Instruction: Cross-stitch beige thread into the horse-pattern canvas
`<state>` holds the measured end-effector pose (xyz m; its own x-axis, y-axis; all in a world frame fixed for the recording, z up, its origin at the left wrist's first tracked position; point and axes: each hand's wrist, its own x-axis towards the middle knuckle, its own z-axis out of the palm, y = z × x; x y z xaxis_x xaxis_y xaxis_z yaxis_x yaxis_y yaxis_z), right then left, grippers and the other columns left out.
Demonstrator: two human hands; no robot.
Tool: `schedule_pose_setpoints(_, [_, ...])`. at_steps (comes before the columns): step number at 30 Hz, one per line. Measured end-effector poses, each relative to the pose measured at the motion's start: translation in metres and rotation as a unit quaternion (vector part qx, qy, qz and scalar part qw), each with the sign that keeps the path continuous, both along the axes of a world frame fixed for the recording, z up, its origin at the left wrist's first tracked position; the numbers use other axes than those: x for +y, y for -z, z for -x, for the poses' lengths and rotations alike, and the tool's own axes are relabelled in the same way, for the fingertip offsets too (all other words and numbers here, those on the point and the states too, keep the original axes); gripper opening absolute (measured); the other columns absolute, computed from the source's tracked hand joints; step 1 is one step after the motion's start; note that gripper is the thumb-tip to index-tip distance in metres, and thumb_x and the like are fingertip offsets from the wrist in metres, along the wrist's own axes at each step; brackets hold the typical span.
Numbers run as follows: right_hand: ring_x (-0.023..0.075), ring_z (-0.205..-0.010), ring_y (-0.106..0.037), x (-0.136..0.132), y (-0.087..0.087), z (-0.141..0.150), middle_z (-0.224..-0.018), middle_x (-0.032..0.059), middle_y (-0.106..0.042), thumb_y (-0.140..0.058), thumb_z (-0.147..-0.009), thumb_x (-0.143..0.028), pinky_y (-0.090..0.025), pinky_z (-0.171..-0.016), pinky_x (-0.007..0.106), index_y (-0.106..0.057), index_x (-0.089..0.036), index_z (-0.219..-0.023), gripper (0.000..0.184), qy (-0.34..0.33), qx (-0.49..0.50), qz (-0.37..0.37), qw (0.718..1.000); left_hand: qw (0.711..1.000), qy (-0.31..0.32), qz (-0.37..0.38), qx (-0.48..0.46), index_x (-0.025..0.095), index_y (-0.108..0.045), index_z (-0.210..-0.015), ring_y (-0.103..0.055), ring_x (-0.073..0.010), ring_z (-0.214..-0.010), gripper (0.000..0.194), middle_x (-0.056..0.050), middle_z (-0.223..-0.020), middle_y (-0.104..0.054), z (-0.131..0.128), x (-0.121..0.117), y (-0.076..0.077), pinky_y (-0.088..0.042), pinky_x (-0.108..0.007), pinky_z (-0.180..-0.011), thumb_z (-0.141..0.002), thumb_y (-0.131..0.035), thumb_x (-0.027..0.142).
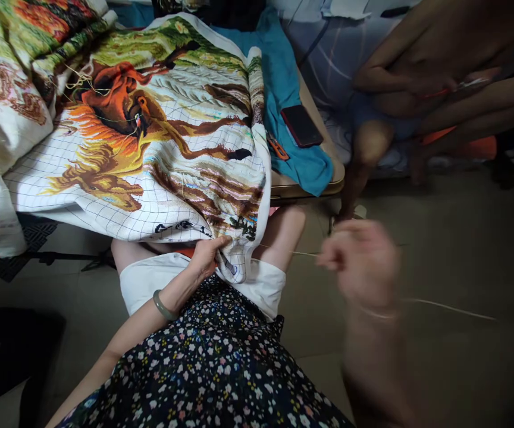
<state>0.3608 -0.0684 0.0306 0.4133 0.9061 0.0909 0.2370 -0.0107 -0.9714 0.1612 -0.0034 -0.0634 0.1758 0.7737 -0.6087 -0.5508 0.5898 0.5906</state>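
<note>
A large cross-stitch cloth (100, 184) with a printed grid and stitched horses lies over the table edge and hangs onto my lap. My left hand (207, 254) grips its near edge, thumb on top and fingers hidden underneath. Off to the right, my right hand (364, 261) is raised, blurred by motion, with its fingers curled together. A pale thread (304, 254) stretches tight from the cloth near my left thumb to those fingers. More thread trails to the right behind the wrist. Whether a needle sits in the fingers is too blurred to see.
A dark phone (302, 126) and orange-handled thread snips (278, 148) rest on a teal cloth (279, 71) at the table's right side. Another person (417, 77) sits at the upper right, holding something red and silvery. Loose threads (85, 80) lie on the stitching.
</note>
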Motion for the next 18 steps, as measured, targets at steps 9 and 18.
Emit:
schedule_pose_setpoints(9, [0.0114, -0.048, -0.054, 0.016, 0.064, 0.081, -0.058, 0.0009, -0.061, -0.05, -0.083, -0.029, -0.041, -0.047, 0.021, -0.067, -0.018, -0.094, 0.024, -0.133, -0.122, 0.077, 0.981, 1.0, 0.014, 0.015, -0.005, 0.008, -0.065, -0.061, -0.057, -0.0138, -0.054, 0.024, -0.004, -0.058, -0.064, 0.001, -0.002, -0.007, -0.047, -0.028, -0.061, -0.044, -0.079, 0.018])
schedule_pose_setpoints(18, [0.014, -0.055, -0.058, 0.02, 0.062, 0.082, -0.059, 0.0022, -0.063, -0.048, -0.081, -0.025, -0.043, -0.052, 0.023, -0.069, -0.017, -0.088, 0.023, -0.119, -0.174, 0.059, 0.976, 1.0, 0.006, 0.01, -0.009, 0.008, -0.065, -0.059, -0.056, -0.0128, -0.053, 0.023, -0.003, -0.057, -0.064, 0.0, -0.002, -0.007, -0.046, -0.028, -0.062, -0.043, -0.079, 0.017])
